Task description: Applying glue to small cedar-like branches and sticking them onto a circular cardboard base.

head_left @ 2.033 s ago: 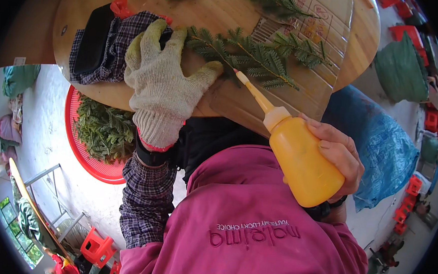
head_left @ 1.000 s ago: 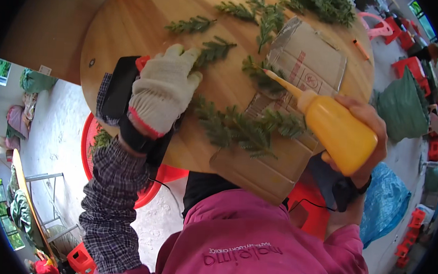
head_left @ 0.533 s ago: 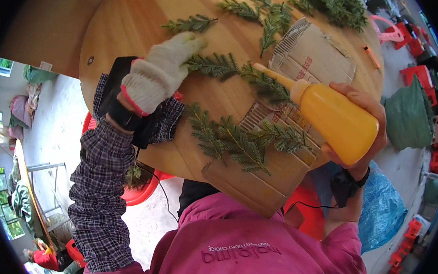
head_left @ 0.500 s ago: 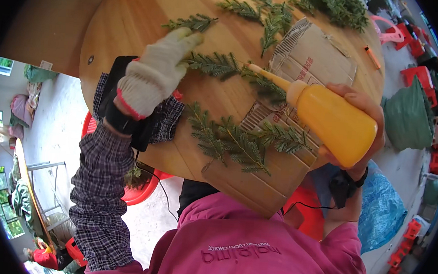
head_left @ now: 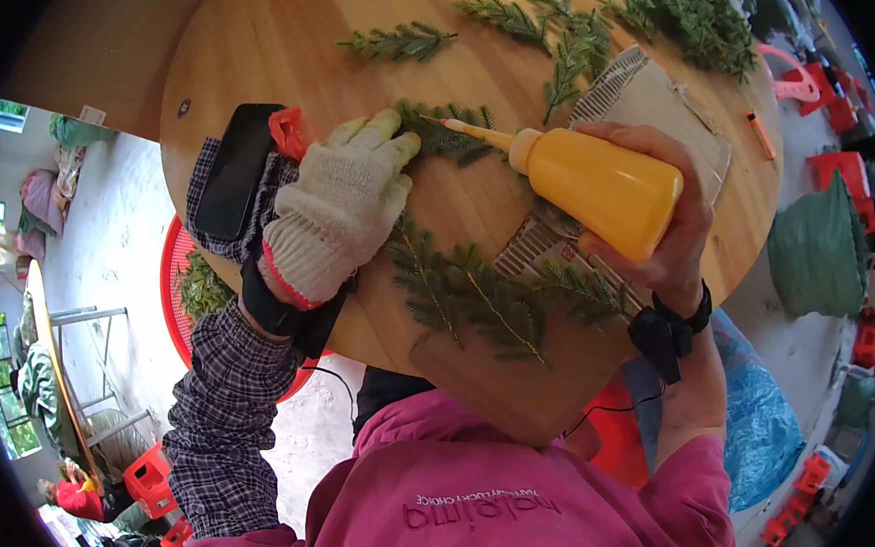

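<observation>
A yellow squeeze bottle (head_left: 598,183) with a long tapered nozzle is gripped in my bare right hand (head_left: 682,233). It lies tilted, its nozzle pointing left over a green fir sprig (head_left: 470,150). My left hand (head_left: 337,202), in a white knit glove with yellowish fingertips, rests palm down at the sprig's left end. Its fingers are stretched out, and the fingertips touch or nearly touch the needles. Bottle and right hand hide the sprig's right part. Closer to me, more fir sprigs (head_left: 491,302) lie across the table edge and a brown cardboard piece (head_left: 511,388).
The round wooden table (head_left: 291,54) carries a phone-like black device (head_left: 238,171) on checked cloth beside a red scrap (head_left: 287,132). Cardboard (head_left: 668,107), an orange marker-like stick (head_left: 762,135), loose sprigs (head_left: 402,41) and a greenery heap (head_left: 688,23) lie farther off. A red basket (head_left: 179,278) stands below left.
My left hand has come down and right onto the sprig's left end, uncovering the black device. My right hand has moved the bottle left and slightly up, its nozzle now further along the sprig.
</observation>
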`<state>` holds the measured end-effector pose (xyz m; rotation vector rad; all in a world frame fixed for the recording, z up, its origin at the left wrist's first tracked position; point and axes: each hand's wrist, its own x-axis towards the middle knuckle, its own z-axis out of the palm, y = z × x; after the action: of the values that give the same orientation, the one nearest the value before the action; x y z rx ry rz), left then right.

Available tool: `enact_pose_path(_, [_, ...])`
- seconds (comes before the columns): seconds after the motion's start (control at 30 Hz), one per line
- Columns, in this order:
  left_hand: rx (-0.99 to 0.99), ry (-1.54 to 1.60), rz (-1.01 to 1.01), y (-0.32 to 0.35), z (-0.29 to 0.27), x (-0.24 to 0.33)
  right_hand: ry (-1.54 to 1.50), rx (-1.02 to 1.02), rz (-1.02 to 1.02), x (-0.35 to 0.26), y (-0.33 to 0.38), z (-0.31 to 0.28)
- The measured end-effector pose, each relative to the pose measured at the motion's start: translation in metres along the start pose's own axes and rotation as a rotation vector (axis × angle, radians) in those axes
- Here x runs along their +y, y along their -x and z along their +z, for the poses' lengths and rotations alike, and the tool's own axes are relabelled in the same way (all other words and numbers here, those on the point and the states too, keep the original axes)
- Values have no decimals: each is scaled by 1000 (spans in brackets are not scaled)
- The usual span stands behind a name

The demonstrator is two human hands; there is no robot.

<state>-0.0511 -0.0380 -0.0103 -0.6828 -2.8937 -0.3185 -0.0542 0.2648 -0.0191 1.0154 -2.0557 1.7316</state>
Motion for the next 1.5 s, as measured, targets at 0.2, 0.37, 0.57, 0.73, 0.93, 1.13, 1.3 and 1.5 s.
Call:
enact_pose_path(0.2, [65, 27, 22, 0, 8, -3, 18, -31, 16, 7, -5, 13])
enact_pose_path(0.37, [109, 7, 54, 0, 11, -6, 95, -38, -33, 6, -10, 16])
enact_pose_path(0.57, [101, 2, 60, -1, 10, -6, 161, -63, -42, 3, -9, 14])
enact_pose_path(0.73, [0, 35, -8, -1, 8, -5, 139, -58, -27, 0, -5, 7])
enact_pose_path(0.93, [-21, 36, -18, 0, 5, -3, 140, -58, 24, -10, -1, -9])
enact_pose_path(1.13, [-20, 48, -1, 2, 6, -5, 185, -83, 14, -12, 2, -19])
enact_pose_path(1.3, [-35, 60, 1, 0, 5, -6, 158, -60, 30, -12, 7, -31])
enact_pose_path(1.5, [-34, 68, 6, 0, 3, -6, 182, -32, 59, -15, 14, -37])
